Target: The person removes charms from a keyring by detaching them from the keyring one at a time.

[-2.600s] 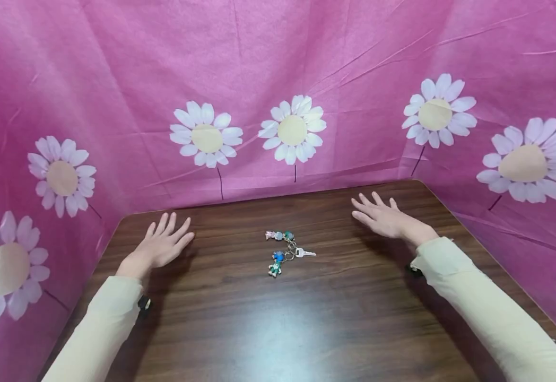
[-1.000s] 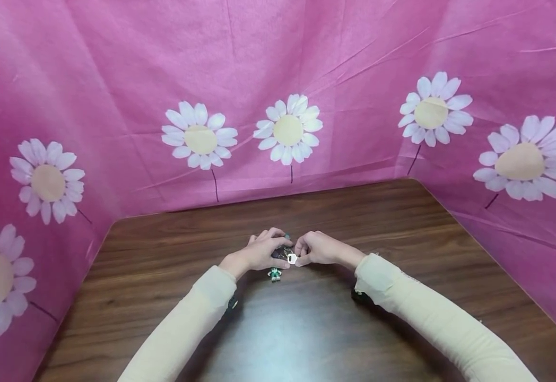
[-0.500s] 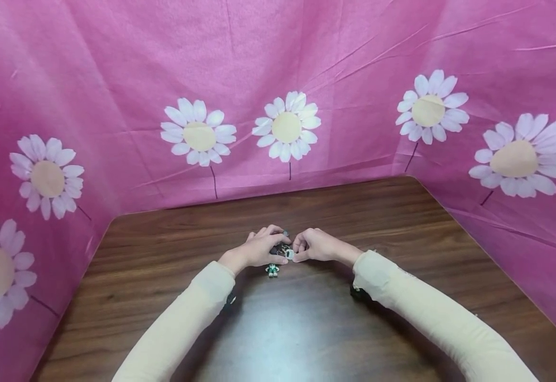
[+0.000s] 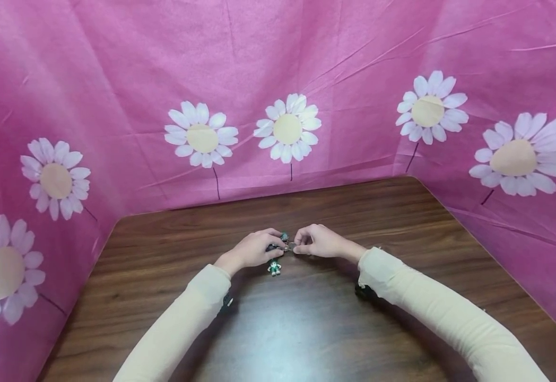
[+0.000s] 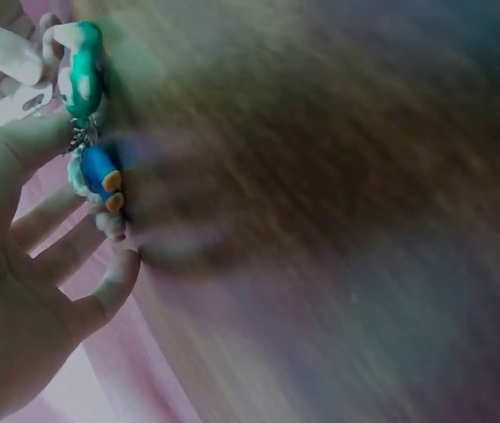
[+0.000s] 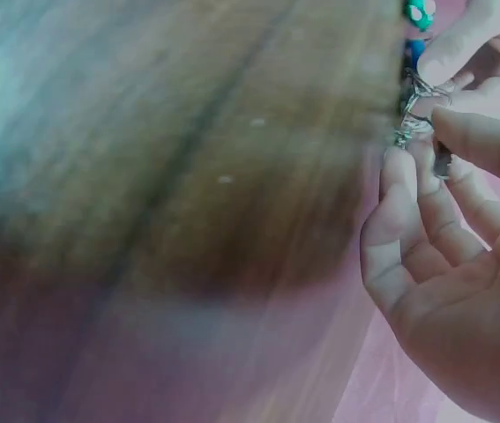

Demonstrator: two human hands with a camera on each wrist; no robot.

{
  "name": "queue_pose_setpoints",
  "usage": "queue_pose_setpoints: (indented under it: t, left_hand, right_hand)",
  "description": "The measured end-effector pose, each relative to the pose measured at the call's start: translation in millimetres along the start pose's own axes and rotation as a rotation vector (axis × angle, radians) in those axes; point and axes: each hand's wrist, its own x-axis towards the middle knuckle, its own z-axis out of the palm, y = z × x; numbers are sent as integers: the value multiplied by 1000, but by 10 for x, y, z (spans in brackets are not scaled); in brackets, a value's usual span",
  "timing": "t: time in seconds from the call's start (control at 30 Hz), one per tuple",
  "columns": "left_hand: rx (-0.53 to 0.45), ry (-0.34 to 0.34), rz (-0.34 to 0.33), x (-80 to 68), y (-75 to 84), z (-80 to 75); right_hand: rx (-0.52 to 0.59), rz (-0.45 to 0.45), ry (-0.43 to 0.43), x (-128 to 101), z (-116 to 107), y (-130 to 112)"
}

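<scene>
Plainly, both hands are engaged at one key set, toward the far middle of the bench (image 4: 402,223). The left hand (image 4: 254,248) is partly closed, fingers bent, with its thumb and forefinger gripping the set at the key ring (image 6: 421,99). The right hand (image 4: 324,242) pinches the key (image 6: 444,162) between thumb and fingers, just right of the ring; its remaining fingers are curled. A green-and-white figure charm (image 4: 274,268) sits near the left hand, on its near side. A teal charm (image 4: 285,236) shows on the far side, between the hands. A blue charm (image 5: 103,169) with orange feet lies beside the left fingers. Pink daisy-print cloth (image 4: 345,79) stands beyond the bench.
</scene>
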Motion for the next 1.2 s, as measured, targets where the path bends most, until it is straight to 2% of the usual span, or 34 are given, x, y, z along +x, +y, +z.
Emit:
queue_pose_setpoints:
  t: [0.13, 0.27, 0.4, 0.53, 0.63, 0.73, 0.87, 1.03, 1.2]
  left_hand:
    - [-119, 34, 41, -28, -30, -45]
    - [-360, 30, 11, -113, 20, -139]
    - [-633, 13, -48, -225, 191, -273]
    - [-785, 7, -33, -355, 443, -447]
    - [-796, 13, -11, -440, 645, -593]
    - [-806, 21, -18, -516, 833, -713]
    - [-830, 26, -52, -602, 1019, -788]
    - [-835, 21, -68, -684, 1139, -826]
    - [-828, 9, -62, -742, 1169, -827]
  right_hand:
    - [145, 26, -4, -26, -84, -83]
    - [268, 44, -19, -97, -194, -258]
    - [414, 65, -42, -191, -302, -467]
    - [578, 59, -86, -329, -398, -698]
    - [625, 24, -128, -433, -455, -858]
    - [597, -20, -168, -510, -473, -975]
    - [548, -79, -204, -602, -453, -1075]
    - [561, -144, -187, -687, -448, -1177]
    - [583, -150, -167, -744, -446, -1250]
